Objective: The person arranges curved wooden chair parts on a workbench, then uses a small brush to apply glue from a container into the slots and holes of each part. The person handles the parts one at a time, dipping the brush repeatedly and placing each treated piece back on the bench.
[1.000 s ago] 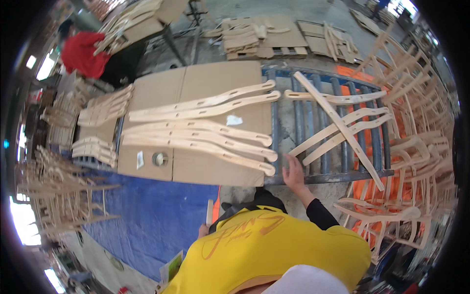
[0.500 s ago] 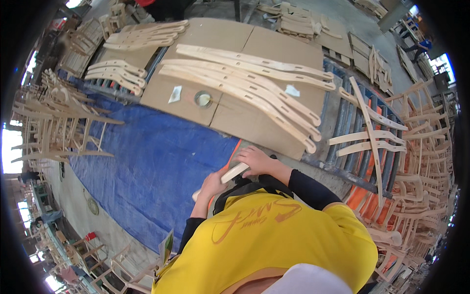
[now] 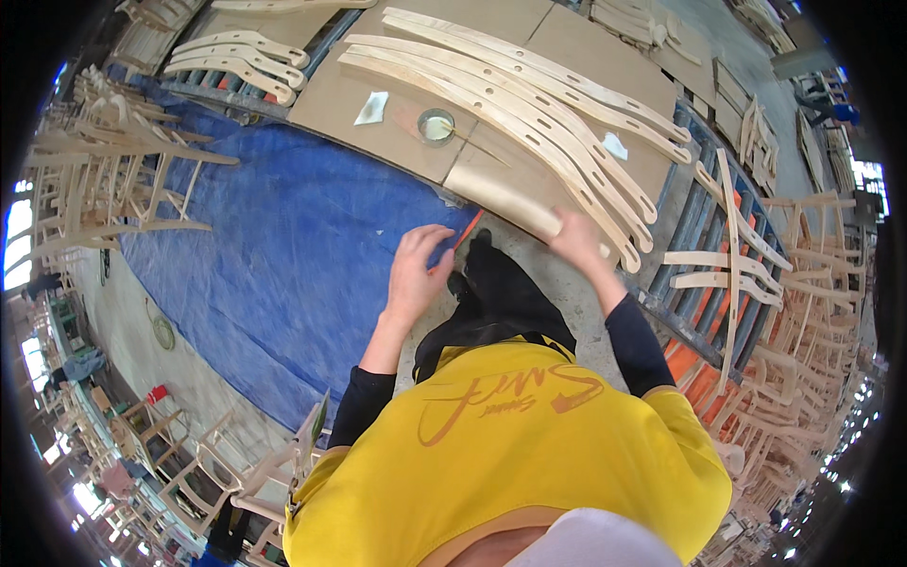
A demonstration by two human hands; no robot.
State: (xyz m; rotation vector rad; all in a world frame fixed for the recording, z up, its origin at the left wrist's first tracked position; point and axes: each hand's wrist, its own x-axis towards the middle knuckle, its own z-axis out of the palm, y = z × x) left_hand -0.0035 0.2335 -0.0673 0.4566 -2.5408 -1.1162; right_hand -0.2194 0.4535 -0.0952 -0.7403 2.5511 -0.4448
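My right hand (image 3: 578, 238) is closed round one end of a pale wooden chair part (image 3: 501, 197), blurred by motion, at the near edge of the cardboard-covered table (image 3: 387, 156). My left hand (image 3: 418, 272) is raised over the blue tarp with nothing in it, its thumb apart from its bent fingers. Beside the held piece, several long curved wooden chair parts (image 3: 529, 128) with slots and round holes lie side by side on the cardboard. A small round bowl (image 3: 436, 127) with pale contents and a thin stick stands left of them.
A white scrap (image 3: 371, 108) lies by the bowl, another (image 3: 615, 146) among the parts. On the right, a roller conveyor (image 3: 675, 283) carries crossed wooden pieces. Wooden chair frames (image 3: 123, 180) stand stacked at left, more (image 3: 812, 293) at right. A blue tarp (image 3: 274, 255) covers the floor.
My left hand has let go of the wooden piece and moved apart from it. My right hand has carried the piece forward and right to the table edge. The view has shifted.
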